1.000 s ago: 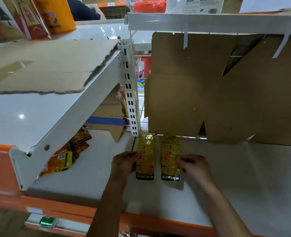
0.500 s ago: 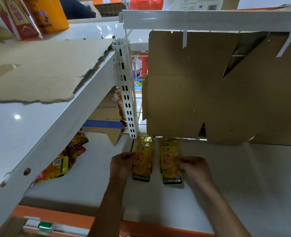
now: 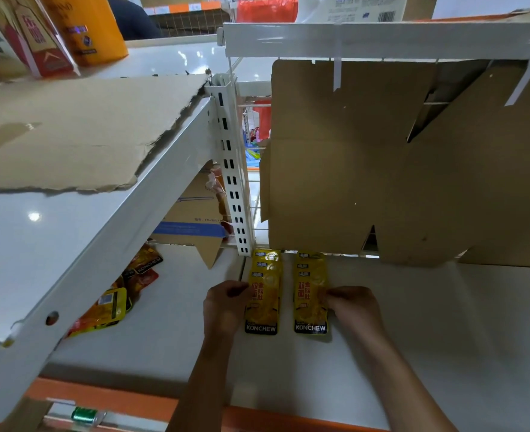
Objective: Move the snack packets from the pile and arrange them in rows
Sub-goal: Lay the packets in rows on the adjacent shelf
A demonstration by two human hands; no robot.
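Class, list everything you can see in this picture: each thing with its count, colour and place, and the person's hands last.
packet stacks: two, yellow, side by side on the lower shelf, at the back
pile: one, red and yellow packets, lower shelf, far left
lower shelf: one, white with orange front edge
upper shelf: one, white, left
cardboard sheet: one, brown, on the upper shelf
cardboard panel: one, brown, behind the stacks
upright: one, white, slotted
left hand: grips the left stack
right hand: pinches the right stack

Torn cardboard sheet lies on upper shelf.
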